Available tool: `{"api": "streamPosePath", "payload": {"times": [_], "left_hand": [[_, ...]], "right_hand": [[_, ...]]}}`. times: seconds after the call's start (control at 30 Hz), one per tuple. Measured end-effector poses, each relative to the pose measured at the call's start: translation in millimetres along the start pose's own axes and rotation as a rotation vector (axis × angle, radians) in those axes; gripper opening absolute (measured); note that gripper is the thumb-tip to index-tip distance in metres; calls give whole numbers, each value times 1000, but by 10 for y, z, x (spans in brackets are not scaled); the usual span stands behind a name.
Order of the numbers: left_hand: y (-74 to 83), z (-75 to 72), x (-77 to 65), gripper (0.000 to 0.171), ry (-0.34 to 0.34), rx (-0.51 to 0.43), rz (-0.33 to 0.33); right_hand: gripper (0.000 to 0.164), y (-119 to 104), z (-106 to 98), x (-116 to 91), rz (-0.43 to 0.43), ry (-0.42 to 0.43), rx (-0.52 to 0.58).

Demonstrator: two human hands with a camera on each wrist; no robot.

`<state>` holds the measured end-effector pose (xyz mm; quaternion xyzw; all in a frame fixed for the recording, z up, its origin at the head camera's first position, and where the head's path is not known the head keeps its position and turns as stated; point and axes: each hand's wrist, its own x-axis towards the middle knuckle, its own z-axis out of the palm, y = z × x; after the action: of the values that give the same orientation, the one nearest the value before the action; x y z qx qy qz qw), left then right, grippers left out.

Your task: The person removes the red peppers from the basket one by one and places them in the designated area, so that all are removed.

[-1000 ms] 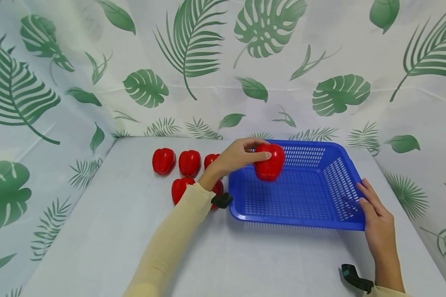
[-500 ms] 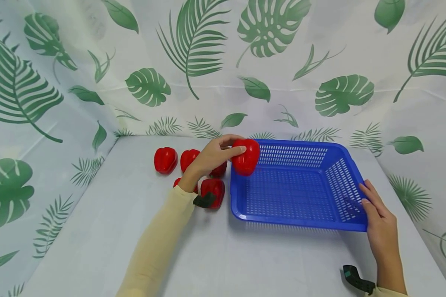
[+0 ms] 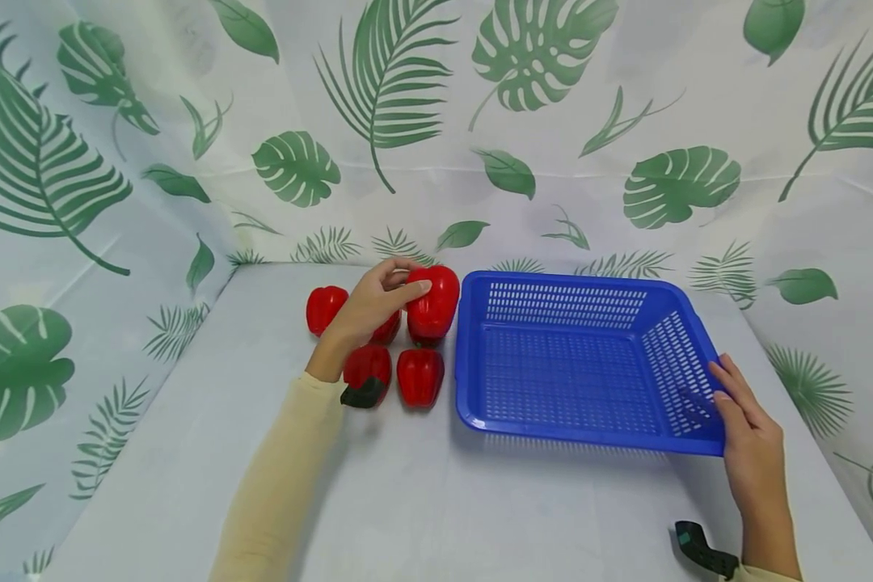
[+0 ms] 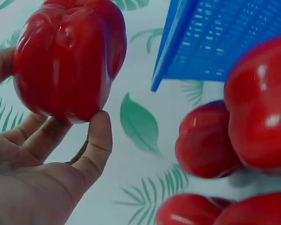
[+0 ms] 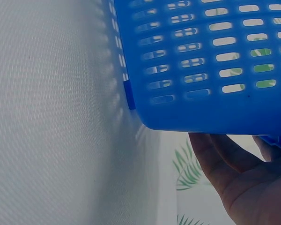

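In the head view my left hand [image 3: 369, 305] pinches a glossy red bell pepper [image 3: 435, 297] between thumb and fingers. It is just left of the blue plastic basket [image 3: 567, 380] and overlaps another bell pepper [image 3: 426, 336] behind it. The left wrist view shows the held bell pepper [image 4: 68, 61] with fingertips at its lower end and side. My right hand [image 3: 755, 444] grips the basket's right rim near the front corner. From the right wrist, the fingers [image 5: 210, 157] curl at the edge of the perforated basket wall [image 5: 187, 112]. Nothing lies inside the basket.
Several more red bell peppers stand on the white table [image 3: 524, 517], among them a front one [image 3: 419, 378] beside the basket and a far-left one [image 3: 325, 309]. A leaf-print cloth [image 3: 422, 186] rises behind. A black device [image 3: 702, 551] sits at the right wrist.
My left hand has carried the bell pepper leftward, from over the basket to over the other peppers beside it. The right hand keeps its grip on the rim.
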<state>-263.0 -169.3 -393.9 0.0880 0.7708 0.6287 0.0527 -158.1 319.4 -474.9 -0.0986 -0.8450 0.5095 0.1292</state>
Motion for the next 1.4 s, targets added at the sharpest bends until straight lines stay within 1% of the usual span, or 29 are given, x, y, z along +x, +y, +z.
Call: {"api": "streamPosePath", "payload": {"times": [0.3, 0.5, 0.8, 0.97, 1.23, 1.4], "left_hand": [[-97, -222, -95, 46, 50, -36, 17], [-139, -376, -212, 47, 86, -55, 18], [-279, -609, -382, 48, 162, -45, -40], [-367, -703, -457, 51, 184, -52, -48], [-477, -865, -628, 55, 230, -32, -70], [-555, -966, -740, 57, 264, -21, -99]], "right_hand": [[49, -15, -4, -7, 15, -5, 17], [49, -16, 9, -2, 12, -8, 12], [49, -1, 16, 10, 3, -4, 16], [49, -7, 6, 11, 4, 1, 18], [49, -13, 4, 5, 8, -5, 21], [49, -14, 9, 3, 10, -1, 17]]}}
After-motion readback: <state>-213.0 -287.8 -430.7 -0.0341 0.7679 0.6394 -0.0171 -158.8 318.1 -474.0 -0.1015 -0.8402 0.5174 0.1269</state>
